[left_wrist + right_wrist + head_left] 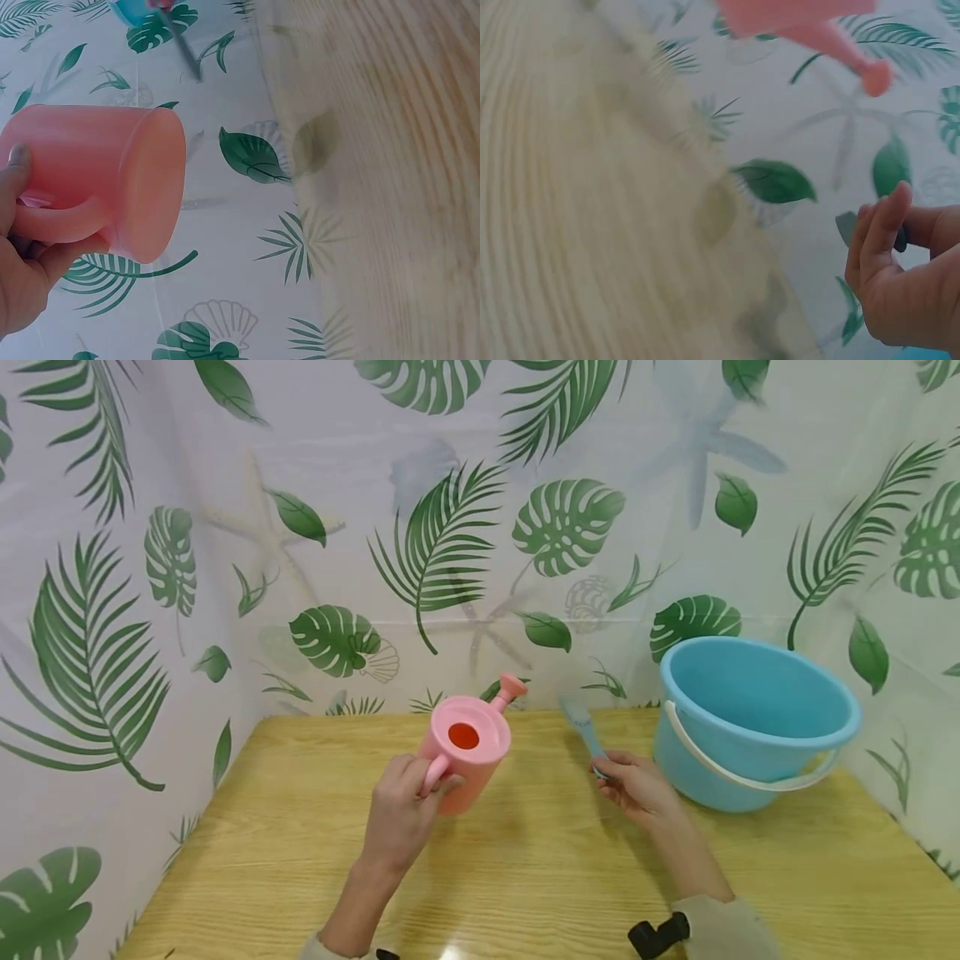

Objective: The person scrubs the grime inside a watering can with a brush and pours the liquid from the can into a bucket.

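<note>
By its side handle, my left hand (401,810) grips a pink toy watering can (471,768), raised over the table and tilted toward its spout at the right. In the left wrist view the thumb of the left hand (22,277) lies on the wall of the watering can (90,172). My right hand (637,785) pinches the handle of a small blue toy tool (587,731); its flat head points up and away and is blurred, so its kind is unclear. In the right wrist view the right hand (904,277) hides most of that tool (846,226).
A light-blue bucket (750,777) with a white handle stands at the right of the wooden table (315,843), just beyond the right hand. A leaf-printed sheet (480,577) hangs behind the table and along both sides.
</note>
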Available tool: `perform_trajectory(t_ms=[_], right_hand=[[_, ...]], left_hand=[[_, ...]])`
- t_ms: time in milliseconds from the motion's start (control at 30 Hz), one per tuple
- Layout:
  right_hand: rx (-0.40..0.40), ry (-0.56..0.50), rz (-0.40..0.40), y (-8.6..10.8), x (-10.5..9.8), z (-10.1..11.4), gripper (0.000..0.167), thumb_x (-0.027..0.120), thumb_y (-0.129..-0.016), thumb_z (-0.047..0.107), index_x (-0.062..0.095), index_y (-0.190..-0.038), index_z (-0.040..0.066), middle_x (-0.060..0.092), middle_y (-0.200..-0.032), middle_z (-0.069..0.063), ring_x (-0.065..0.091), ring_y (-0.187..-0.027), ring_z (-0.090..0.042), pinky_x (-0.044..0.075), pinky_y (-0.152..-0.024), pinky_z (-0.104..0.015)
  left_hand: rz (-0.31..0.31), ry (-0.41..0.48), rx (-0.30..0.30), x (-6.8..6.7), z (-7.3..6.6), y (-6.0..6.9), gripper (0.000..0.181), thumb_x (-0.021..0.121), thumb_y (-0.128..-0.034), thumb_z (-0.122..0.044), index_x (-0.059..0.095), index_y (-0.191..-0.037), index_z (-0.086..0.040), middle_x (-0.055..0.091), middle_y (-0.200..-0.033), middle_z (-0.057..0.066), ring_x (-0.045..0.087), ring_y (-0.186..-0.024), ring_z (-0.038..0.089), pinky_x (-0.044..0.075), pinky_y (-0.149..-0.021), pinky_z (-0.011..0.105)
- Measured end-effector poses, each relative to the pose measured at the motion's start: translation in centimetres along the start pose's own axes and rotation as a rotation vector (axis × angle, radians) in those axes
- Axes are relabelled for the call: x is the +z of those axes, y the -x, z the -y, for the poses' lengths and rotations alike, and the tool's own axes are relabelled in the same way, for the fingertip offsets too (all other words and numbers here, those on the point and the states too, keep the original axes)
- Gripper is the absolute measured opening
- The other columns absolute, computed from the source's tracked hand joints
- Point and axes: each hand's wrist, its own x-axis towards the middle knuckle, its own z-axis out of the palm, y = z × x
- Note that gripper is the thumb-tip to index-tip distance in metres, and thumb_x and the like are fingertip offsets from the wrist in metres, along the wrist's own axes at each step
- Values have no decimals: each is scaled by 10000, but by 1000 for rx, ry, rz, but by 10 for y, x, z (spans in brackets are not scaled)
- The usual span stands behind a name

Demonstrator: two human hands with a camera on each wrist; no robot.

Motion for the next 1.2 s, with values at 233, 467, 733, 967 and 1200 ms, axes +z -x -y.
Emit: perform_trajectory(t_ms=[233,467,733,967,1200], right_hand=[[11,316,-249,-24,8,-17,492,608,-956,8,402,-1343,-215,607,-916,-107,640,-584,-63,557,-589,-197],[-26,403,-307,-32,12,-28,309,612,-919,-25,532,-1148,-215,628,-772,-104,610,-506,-60,531,-507,-197],[-120,800,-352,-35,7,-35,310,644,-893,114,651,-1061,-147,688,-892,-240,645,-705,-235,534,-604,-326],[-238,1034,-283,-33,13,-34,163,654,-832,86,611,-811,-71,418,-573,-27,357,-522,-136,339,-513,-281],[-216,1116,-263,-36,14,-35,251,657,-828,47,458,-675,44,332,-600,0,310,-524,-130,289,-492,-251]], left_hand=[[4,21,-34,-1,-3,0,384,886,-646,-107,511,-723,-75,482,-707,30,472,-688,160,415,-558,230],[-4,-7,-37,-4,-2,-1,377,893,-647,-109,527,-730,-76,490,-706,16,471,-680,159,419,-549,236],[-18,-14,-19,-7,-2,-5,391,885,-650,-122,506,-732,-72,467,-702,31,449,-669,156,380,-553,231],[-28,-23,-19,-7,-1,-6,387,871,-654,-134,497,-725,-66,455,-694,46,440,-657,158,368,-554,225],[-24,-17,-25,-8,-2,-8,411,894,-626,-94,494,-719,-72,456,-699,38,448,-665,159,388,-551,236]])
